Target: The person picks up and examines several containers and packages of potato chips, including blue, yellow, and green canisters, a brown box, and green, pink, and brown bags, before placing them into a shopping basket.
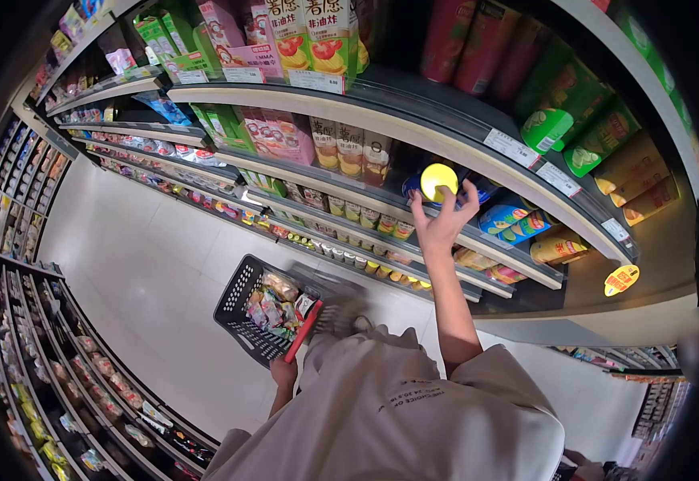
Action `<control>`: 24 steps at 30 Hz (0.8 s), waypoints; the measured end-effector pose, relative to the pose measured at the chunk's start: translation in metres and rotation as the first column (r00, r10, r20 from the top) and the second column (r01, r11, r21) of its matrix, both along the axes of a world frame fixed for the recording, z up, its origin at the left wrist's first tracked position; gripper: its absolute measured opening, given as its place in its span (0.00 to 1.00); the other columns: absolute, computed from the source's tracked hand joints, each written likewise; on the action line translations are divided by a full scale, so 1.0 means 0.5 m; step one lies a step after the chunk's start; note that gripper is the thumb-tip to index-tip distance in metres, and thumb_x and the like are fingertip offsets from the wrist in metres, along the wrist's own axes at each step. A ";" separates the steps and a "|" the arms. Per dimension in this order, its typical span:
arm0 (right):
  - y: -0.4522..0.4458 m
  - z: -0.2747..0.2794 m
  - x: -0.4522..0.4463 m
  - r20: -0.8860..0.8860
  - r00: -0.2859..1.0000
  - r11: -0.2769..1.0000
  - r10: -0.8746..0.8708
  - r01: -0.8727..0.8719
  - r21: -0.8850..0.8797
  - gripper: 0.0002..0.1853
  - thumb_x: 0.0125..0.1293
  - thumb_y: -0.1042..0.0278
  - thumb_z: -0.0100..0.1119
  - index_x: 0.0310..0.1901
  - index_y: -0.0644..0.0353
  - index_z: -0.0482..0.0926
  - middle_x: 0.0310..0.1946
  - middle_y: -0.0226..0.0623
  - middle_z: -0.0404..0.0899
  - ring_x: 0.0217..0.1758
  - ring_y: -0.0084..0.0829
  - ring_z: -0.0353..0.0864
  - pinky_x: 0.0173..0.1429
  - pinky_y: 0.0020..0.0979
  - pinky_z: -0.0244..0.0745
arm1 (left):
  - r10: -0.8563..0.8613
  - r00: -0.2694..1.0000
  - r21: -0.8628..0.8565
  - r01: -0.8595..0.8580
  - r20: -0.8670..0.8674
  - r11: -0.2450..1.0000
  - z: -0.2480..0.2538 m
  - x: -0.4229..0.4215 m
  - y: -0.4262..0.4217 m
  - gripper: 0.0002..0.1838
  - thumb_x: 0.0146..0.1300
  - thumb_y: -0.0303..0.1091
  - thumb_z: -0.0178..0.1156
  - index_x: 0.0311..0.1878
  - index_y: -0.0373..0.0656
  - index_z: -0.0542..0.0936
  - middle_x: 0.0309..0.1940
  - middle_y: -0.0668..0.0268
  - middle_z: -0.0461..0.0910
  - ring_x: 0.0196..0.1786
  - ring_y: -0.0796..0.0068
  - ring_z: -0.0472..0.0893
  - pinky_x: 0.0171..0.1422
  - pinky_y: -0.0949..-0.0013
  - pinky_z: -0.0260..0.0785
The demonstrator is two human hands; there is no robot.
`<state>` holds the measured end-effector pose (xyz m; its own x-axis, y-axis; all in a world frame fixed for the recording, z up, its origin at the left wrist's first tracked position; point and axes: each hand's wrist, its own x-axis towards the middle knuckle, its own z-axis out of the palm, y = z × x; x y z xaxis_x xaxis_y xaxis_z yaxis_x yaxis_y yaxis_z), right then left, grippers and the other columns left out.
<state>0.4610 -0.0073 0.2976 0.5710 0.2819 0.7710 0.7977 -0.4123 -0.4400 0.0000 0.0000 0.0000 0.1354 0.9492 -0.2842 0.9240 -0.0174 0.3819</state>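
- In the head view, read as a clock face around its centre, the right hand (445, 228) is at 2 o'clock, its fingers curled round the edge of a bright yellow, round, flat-ended pack (439, 180), which it grips.
- The yellow pack is at the front of a middle shelf level; its body is hidden behind the round end, so whether the shelf bears any of its weight cannot be told.
- Dark blue packaging (479, 189) shows just beside the yellow end, at its 3 o'clock.
- Farther along, about 4 o'clock from the yellow pack, lie blue-and-green cylindrical canisters (519, 226).
- The left hand (283, 370), at 7 o'clock, is closed round the red bar-shaped handle (304, 330) of a dark grey, perforated plastic shopping basket (233, 309).
- Inside the basket, shiny pink-and-white packets (267, 313) lie heaped, with a brownish wrapped pack (281, 286) towards 12 o'clock.
- On the upper shelf level, tall white-and-yellow cartons (329, 40) stand near 12 o'clock, red cylindrical canisters (484, 48) at 1 o'clock and green ones at 2 o'clock.
- A yellow round-edged tag (622, 280) with red print hangs at 3 o'clock.
- The pale tiled floor (149, 264) spreads at 9 o'clock, with stocked shelving (85, 377) beyond, at 8 o'clock.
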 end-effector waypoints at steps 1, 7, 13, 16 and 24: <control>-0.013 0.015 -0.012 0.043 0.999 0.998 0.020 -0.022 0.051 0.32 0.47 0.68 0.72 0.52 0.63 0.65 0.62 0.56 0.57 0.62 0.54 0.61 0.61 0.50 0.62 | -0.045 0.998 0.009 0.046 -0.053 0.999 0.012 -0.027 -0.014 0.13 0.51 0.43 0.65 0.32 0.43 0.85 0.29 0.51 0.81 0.37 0.49 0.79 0.46 0.54 0.72; 0.040 0.020 0.015 0.006 0.999 0.992 0.041 -0.042 0.116 0.31 0.47 0.72 0.72 0.54 0.64 0.68 0.48 0.49 0.74 0.51 0.49 0.73 0.57 0.42 0.68 | -0.231 0.973 -0.127 0.231 0.020 0.965 -0.060 -0.046 0.130 0.13 0.55 0.41 0.63 0.41 0.45 0.84 0.32 0.51 0.82 0.39 0.52 0.80 0.46 0.56 0.71; 0.036 0.087 -0.108 -0.021 0.991 0.877 0.134 -0.109 0.468 0.25 0.51 0.80 0.67 0.51 0.66 0.69 0.47 0.47 0.76 0.51 0.35 0.76 0.59 0.32 0.69 | -0.473 0.778 -0.372 0.618 0.413 0.693 0.234 0.095 0.355 0.28 0.57 0.42 0.65 0.56 0.32 0.74 0.52 0.47 0.77 0.56 0.55 0.77 0.60 0.62 0.68; 0.044 0.086 -0.146 -0.441 0.837 0.873 0.323 -0.083 0.481 0.20 0.55 0.81 0.63 0.49 0.66 0.69 0.46 0.41 0.78 0.50 0.30 0.77 0.56 0.29 0.70 | -0.230 0.557 -0.242 0.645 0.798 0.724 0.300 0.217 0.416 0.29 0.61 0.40 0.62 0.62 0.38 0.67 0.50 0.59 0.75 0.52 0.64 0.76 0.58 0.65 0.69; 0.124 -0.077 -0.195 -0.851 0.172 0.868 0.495 -0.071 0.491 0.15 0.59 0.73 0.60 0.47 0.67 0.72 0.41 0.40 0.80 0.44 0.26 0.79 0.51 0.25 0.72 | 0.531 0.353 -0.436 0.899 0.770 0.034 0.387 0.323 0.413 0.41 0.60 0.46 0.62 0.71 0.39 0.55 0.54 0.46 0.73 0.42 0.50 0.82 0.39 0.57 0.79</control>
<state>0.3636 0.0545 0.2590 0.8361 0.5088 -0.2053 -0.2656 0.0479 -0.9629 0.1615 0.2067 0.1933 0.9747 -0.1363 -0.1771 0.2121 0.8136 0.5413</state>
